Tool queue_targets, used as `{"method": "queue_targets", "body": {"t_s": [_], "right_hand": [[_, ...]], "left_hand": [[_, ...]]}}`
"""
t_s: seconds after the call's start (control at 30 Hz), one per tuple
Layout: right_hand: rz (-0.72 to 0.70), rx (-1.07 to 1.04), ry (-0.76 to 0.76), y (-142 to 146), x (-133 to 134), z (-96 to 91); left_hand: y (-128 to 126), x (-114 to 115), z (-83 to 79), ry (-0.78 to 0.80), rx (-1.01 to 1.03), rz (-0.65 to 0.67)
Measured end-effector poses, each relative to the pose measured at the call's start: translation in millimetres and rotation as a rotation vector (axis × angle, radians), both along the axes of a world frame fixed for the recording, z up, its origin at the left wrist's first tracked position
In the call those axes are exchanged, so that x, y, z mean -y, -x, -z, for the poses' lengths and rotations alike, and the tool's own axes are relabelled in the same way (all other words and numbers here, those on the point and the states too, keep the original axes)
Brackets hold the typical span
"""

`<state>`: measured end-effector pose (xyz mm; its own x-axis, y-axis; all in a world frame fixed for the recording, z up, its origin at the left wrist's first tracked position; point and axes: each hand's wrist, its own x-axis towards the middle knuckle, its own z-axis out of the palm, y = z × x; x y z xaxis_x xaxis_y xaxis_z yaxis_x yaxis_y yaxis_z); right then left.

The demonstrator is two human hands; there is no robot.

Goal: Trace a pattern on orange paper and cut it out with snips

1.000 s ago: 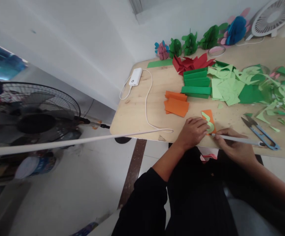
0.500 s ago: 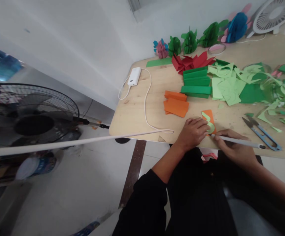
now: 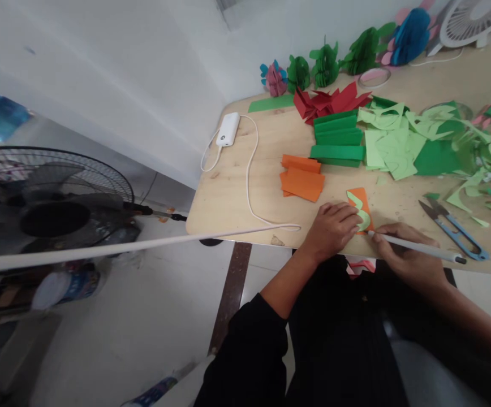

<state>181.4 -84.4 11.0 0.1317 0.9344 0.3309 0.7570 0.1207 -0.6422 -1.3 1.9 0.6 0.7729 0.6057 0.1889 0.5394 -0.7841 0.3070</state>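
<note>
No readable writing anywhere, not even on the white power bank (image 3: pixel 227 129). Left hand (image 3: pixel 332 229) pressed flat, fingers loosely curled, on a light green cutout (image 3: pixel 359 210) over the orange card (image 3: pixel 361 207) at the table (image 3: pixel 237 192) edge. Right hand (image 3: pixel 402 257) pinched shut around a white pen (image 3: pixel 417 247), tip seemingly touching the card. Snips (image 3: pixel 453 230) just beside.

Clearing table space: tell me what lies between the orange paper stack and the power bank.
In the head view, only the white cable crosses bare table between orange paper stack and power bank.
</note>
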Motion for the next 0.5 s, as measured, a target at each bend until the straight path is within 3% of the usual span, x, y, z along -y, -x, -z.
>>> {"method": "queue_targets", "body": {"t_s": [0.5], "right_hand": [[0.067, 0.006, -0.008, -2.2, 0.1, 1.5]], "left_hand": [[0.8, 0.2, -0.3, -0.003, 0.000, 0.012]]}}
